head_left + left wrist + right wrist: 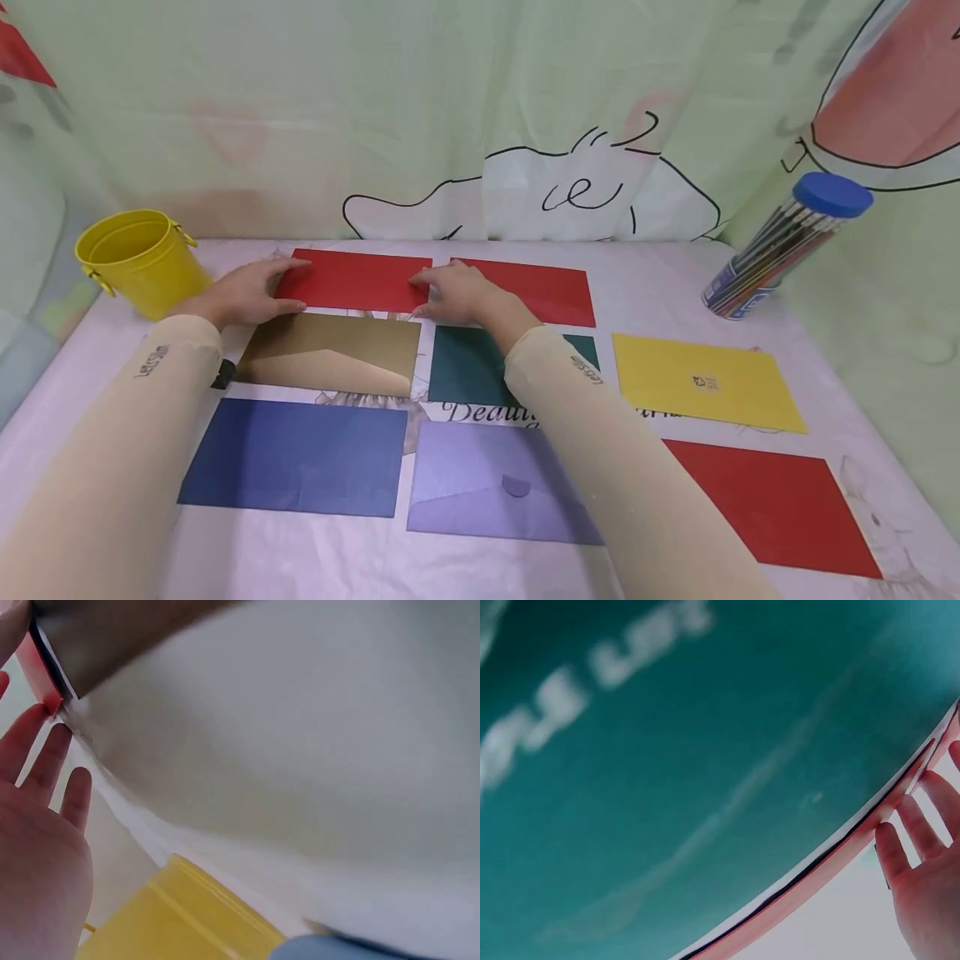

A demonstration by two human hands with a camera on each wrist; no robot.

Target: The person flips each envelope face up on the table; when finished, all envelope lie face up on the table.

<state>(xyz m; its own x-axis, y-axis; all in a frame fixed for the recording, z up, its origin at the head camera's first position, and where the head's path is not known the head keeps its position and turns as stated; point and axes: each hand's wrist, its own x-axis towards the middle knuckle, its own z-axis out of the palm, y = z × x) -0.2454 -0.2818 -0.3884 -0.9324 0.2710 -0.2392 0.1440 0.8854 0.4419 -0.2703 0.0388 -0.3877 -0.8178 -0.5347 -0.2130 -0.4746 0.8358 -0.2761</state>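
My left hand (247, 293) is at the left edge of a flat red envelope (352, 279) in the back row, thumb and fingers spread around its side. At that envelope's right end, my right hand (463, 293) touches it with extended fingers, over the gap beside a second red envelope (551, 292). Just in front lie a gold envelope (337, 342) and a dark green envelope (461, 367), the latter partly hidden by my right sleeve. In the right wrist view, the fingers (891, 851) meet a red edge beyond the green surface (667, 795).
A blue envelope (292, 458) and a lavender envelope (480, 492) lie nearer me. To the right are a yellow envelope (660, 375) and another red one (787, 508). A yellow bucket (150, 275) stands left; a blue-lidded tube of pencils (780, 250) leans at the back right.
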